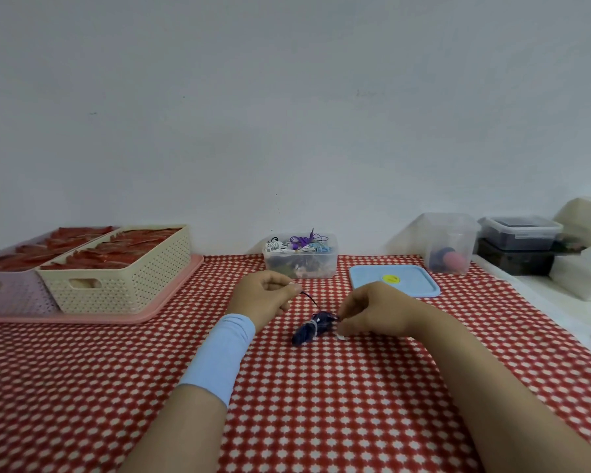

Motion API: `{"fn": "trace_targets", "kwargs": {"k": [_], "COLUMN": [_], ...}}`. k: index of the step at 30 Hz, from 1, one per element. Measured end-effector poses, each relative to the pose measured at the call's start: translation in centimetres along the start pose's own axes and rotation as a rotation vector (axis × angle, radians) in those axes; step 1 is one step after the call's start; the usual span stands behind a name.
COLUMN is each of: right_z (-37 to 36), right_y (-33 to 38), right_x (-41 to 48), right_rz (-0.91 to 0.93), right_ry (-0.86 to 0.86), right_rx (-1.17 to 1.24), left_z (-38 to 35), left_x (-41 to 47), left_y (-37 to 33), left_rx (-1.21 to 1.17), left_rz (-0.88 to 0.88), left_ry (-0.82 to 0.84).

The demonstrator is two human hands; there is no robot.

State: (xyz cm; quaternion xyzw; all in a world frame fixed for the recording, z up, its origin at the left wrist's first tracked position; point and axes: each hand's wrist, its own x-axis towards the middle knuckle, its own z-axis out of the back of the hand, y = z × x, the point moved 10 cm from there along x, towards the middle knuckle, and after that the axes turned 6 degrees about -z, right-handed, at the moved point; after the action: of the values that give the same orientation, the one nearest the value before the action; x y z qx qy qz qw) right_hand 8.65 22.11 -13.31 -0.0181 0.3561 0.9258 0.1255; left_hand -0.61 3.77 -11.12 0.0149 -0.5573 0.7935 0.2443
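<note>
Head view, widest first: a red-and-white checked cloth [321,404] covers the table. At ten o'clock a pink tray [171,302] carries a cream basket [123,285] and a lilac basket [11,295], both filled with red packets. At one o'clock lies a blue lid [410,281], and at twelve o'clock stands a clear box [301,264] of coiled earphones.

The hands meet at the cloth's middle. The left hand [263,295], with a blue band on its wrist, has curled fingers, and its thumb and forefinger pinch the thin tail [309,298] of a cord. The right hand [372,312], at three o'clock from it, nips the right end of a dark purple bundle [309,331] with its fingertips and holds it down on the cloth. The bundle lies between the hands, at five o'clock from the left one. A white tie [314,326] crosses its waist.

The step looks like dressing one earphone cord. The coil is already bound, and only the tail runs loose, up toward eleven o'clock. The next move probably calls for the right hand to keep the coil pinned while the left leads the tail in gently, since a hard tug could drag the loops through the tie.
</note>
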Motion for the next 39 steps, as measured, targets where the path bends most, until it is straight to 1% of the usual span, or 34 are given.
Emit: {"fn": "trace_targets", "kwargs": {"k": [2,4,5,9,11,12,13,15,16,18,21,23,24,26,29,30,32,36,39], "right_z": [-0.3,-0.6,-0.7,-0.6,-0.1,0.1,0.3,0.4,0.4,0.5,0.4,0.3,0.2,0.2,0.5,0.5,0.3,0.0,0.3], "right_y": [0.1,0.2,0.3,0.7,0.8,0.9,1.0,1.0,1.0,0.8,0.4,0.3,0.3,0.3,0.1,0.0,-0.1,0.0,-0.1], "right_x": [-0.1,-0.1,-0.1,-0.1,-0.1,-0.1,-0.1,-0.2,-0.2,-0.2,-0.2,-0.2,-0.2,-0.2,-0.2,-0.2,-0.1,0.2,0.2], "right_rz": [-0.008,-0.01,-0.007,0.039,0.055,0.061,0.064,0.056,0.047,0.037,0.031,0.022,0.019,0.018,0.013,0.007,-0.005,-0.006,0.002], "right_ry": [0.03,0.044,0.043,0.008,-0.03,-0.043,-0.052,-0.063,-0.069,-0.089,-0.082,-0.058,-0.044,-0.033,-0.052,-0.053,-0.04,0.0,-0.007], "right_rx": [-0.053,-0.103,-0.105,-0.066,-0.001,0.049,0.102,0.213,0.268,0.326,0.369,0.43,0.462,0.508,0.533,0.552,0.594,0.662,0.693], "left_z": [1.3,2.4,2.7,1.8,1.4,1.4,1.3,0.4,-0.4,-2.6,-5.4,-6.3,-6.5,-6.3,-5.3,-5.2,-5.3,-4.7,-4.4], "left_x": [0.2,0.4,0.5,0.7,0.8,0.9,1.0,0.9,0.7,0.3,0.0,-0.1,-0.1,-0.2,-0.3,-0.5,-1.0,-1.2,-1.3], "left_y": [0.1,0.3,0.4,2.5,3.0,2.5,1.5,-1.1,-2.3,-3.3,-2.3,-1.6,-1.6,-1.8,-2.5,-2.5,-2.7,-2.9,-3.2], "left_rx": [0.045,0.155,0.225,0.559,0.659,0.686,0.701,0.683,0.673,0.685,0.767,0.806,0.804,0.734,0.425,0.323,0.195,0.068,-0.011], "left_rz": [-0.004,-0.009,-0.008,0.091,0.107,0.072,-0.002,-0.202,-0.29,-0.391,-0.379,-0.355,-0.352,-0.344,-0.297,-0.271,-0.24,-0.242,-0.244], "left_ry": [-0.059,-0.101,-0.097,0.064,0.085,0.052,0.006,-0.053,-0.044,0.044,0.216,0.291,0.306,0.269,0.17,0.171,0.191,0.135,0.107]}}
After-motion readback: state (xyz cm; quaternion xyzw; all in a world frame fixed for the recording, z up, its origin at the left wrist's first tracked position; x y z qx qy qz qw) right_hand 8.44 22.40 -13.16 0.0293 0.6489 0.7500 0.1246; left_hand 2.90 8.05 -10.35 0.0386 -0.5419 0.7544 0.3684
